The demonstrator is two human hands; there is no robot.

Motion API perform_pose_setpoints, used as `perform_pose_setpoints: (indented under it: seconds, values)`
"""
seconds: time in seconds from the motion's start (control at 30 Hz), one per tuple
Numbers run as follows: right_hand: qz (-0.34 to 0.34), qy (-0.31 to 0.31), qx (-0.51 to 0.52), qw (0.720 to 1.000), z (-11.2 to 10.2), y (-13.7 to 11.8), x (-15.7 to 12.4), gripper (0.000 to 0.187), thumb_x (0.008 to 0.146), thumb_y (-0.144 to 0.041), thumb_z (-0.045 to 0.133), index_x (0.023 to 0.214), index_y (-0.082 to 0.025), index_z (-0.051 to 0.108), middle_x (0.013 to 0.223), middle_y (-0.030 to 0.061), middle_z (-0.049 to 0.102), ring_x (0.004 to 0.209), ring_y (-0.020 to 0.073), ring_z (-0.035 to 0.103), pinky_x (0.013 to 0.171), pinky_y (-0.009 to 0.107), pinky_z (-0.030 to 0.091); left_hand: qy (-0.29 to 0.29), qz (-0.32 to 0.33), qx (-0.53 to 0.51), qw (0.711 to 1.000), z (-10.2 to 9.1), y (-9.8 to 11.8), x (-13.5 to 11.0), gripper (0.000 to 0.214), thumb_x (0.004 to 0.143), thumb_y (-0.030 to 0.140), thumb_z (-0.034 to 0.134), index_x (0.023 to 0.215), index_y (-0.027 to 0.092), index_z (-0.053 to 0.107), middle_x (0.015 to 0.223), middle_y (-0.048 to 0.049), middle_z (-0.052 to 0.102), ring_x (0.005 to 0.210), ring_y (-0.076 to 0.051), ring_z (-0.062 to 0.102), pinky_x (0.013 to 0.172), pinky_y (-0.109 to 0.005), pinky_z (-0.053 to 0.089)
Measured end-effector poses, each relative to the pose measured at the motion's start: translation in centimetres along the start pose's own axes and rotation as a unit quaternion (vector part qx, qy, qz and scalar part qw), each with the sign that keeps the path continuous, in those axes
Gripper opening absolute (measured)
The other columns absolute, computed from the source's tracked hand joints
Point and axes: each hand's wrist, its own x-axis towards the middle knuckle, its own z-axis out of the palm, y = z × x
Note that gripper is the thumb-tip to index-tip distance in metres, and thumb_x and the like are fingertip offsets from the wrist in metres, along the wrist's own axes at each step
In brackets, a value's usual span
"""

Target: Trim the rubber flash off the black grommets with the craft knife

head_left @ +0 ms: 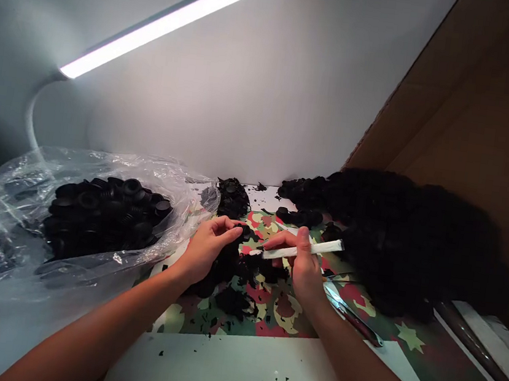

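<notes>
My left hand (206, 248) pinches a small round black rubber part (244, 231) between thumb and fingertips. In my right hand (304, 272) is a slim tool with a white wrapped handle (327, 247), held like a pen. Its thin tip points left toward the black part, a little below it; whether it is a blade I cannot tell. Black rubber scraps (235, 300) lie under and between both hands on a camouflage-patterned sheet (286, 309). Beside my right wrist rests a shiny metal tool with a dark reddish handle (354, 317).
A clear plastic bag (187, 207) on the left holds a heap of round black rubber parts (106, 212). On the right, a large black pile (406, 240) sits against a cardboard panel (486, 120). A lit bar lamp (177, 23) hangs overhead. Scraps dot the white surface (223, 372) in front.
</notes>
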Motion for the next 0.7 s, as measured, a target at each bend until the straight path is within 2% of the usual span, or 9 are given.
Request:
perform_pose_setpoints:
  seconds: [0.07, 0.13, 0.2, 0.27, 0.33, 0.43, 0.57, 0.7]
  values:
    - [0.014, 0.007, 0.041, 0.999, -0.2, -0.2, 0.1, 0.077, 0.095, -0.077, 0.026, 0.082, -0.02, 0.075, 0.084, 0.0093, 0.072, 0.064, 0.0178, 0.063, 0.061, 0.033, 0.051, 0.013, -0.025, -0.066, 0.997, 0.2, -0.5, -0.2, 0.039, 0.078, 0.043, 0.078, 0.071, 0.018, 0.048, 0.069, 0.0035, 0.051, 0.061, -0.011, 0.044, 0.057, -0.021, 0.034]
    - [-0.003, 0.024, 0.062, 0.998, -0.2, -0.5, 0.2, 0.058, 0.093, -0.072, 0.047, 0.091, -0.021, 0.074, 0.088, 0.0078, 0.073, 0.075, 0.0198, 0.069, 0.072, 0.034, 0.055, 0.025, -0.031, -0.091, 0.995, 0.4, -1.0, -0.3, 0.042, 0.075, 0.041, 0.08, 0.072, 0.018, 0.045, 0.07, 0.0037, 0.052, 0.063, -0.01, 0.046, 0.058, -0.02, 0.035]
    - [-0.022, 0.044, 0.053, 0.997, 0.1, -0.6, 0.1, 0.035, 0.085, -0.057, 0.071, 0.093, -0.022, 0.072, 0.087, 0.0043, 0.072, 0.081, 0.0197, 0.07, 0.079, 0.033, 0.055, 0.03, -0.01, -0.089, 0.996, 0.5, -1.2, -0.4, 0.04, 0.075, 0.036, 0.08, 0.076, 0.019, 0.045, 0.085, -0.0001, 0.063, 0.075, -0.012, 0.055, 0.065, -0.02, 0.041]
    - [-0.035, 0.052, 0.033, 0.997, 0.5, -0.7, 0.0, 0.026, 0.08, -0.044, 0.08, 0.088, -0.022, 0.068, 0.085, 0.002, 0.07, 0.078, 0.0182, 0.068, 0.076, 0.031, 0.054, 0.033, 0.033, -0.064, 0.997, 0.6, -1.1, -0.6, 0.034, 0.075, 0.027, 0.08, 0.087, 0.019, 0.049, 0.104, -0.0036, 0.066, 0.09, -0.015, 0.06, 0.075, -0.023, 0.045]
    - [-0.051, 0.051, 0.004, 0.997, 0.8, -0.7, -0.4, 0.024, 0.083, -0.041, 0.077, 0.079, -0.021, 0.064, 0.087, 0.003, 0.069, 0.077, 0.0178, 0.066, 0.073, 0.031, 0.053, 0.029, 0.076, -0.014, 0.997, 0.7, -0.8, -0.8, 0.037, 0.076, 0.02, 0.077, 0.104, 0.021, 0.053, 0.111, -0.005, 0.064, 0.101, -0.018, 0.061, 0.083, -0.027, 0.047]
    - [-0.071, 0.016, -0.053, 0.996, 1.1, -0.7, -0.8, 0.026, 0.09, -0.037, 0.069, 0.073, -0.02, 0.06, 0.102, 0.0063, 0.072, 0.092, 0.0207, 0.067, 0.083, 0.034, 0.051, 0.015, 0.104, 0.062, 0.993, 0.7, -0.6, -1.2, 0.046, 0.078, 0.015, 0.072, 0.12, 0.022, 0.055, 0.113, -0.006, 0.062, 0.11, -0.021, 0.059, 0.093, -0.032, 0.046]
    - [-0.07, -0.047, -0.097, 0.992, 1.2, -0.8, -1.3, 0.021, 0.095, -0.034, 0.062, 0.08, -0.021, 0.056, 0.123, 0.0069, 0.071, 0.107, 0.0228, 0.068, 0.087, 0.035, 0.05, 0.008, 0.117, 0.1, 0.988, 0.8, -0.6, -1.7, 0.045, 0.081, 0.017, 0.07, 0.123, 0.024, 0.056, 0.117, -0.0058, 0.061, 0.114, -0.022, 0.058, 0.093, -0.033, 0.048]
    - [-0.082, -0.063, -0.162, 0.981, 1.2, -1.0, -1.5, 0.019, 0.097, -0.031, 0.058, 0.081, -0.022, 0.055, 0.121, 0.0058, 0.073, 0.109, 0.0226, 0.069, 0.085, 0.032, 0.051, 0.01, 0.146, 0.136, 0.98, 1.1, -0.8, -1.9, 0.037, 0.082, 0.016, 0.069, 0.117, 0.024, 0.059, 0.115, -0.0047, 0.062, 0.11, -0.02, 0.059, 0.093, -0.032, 0.048]
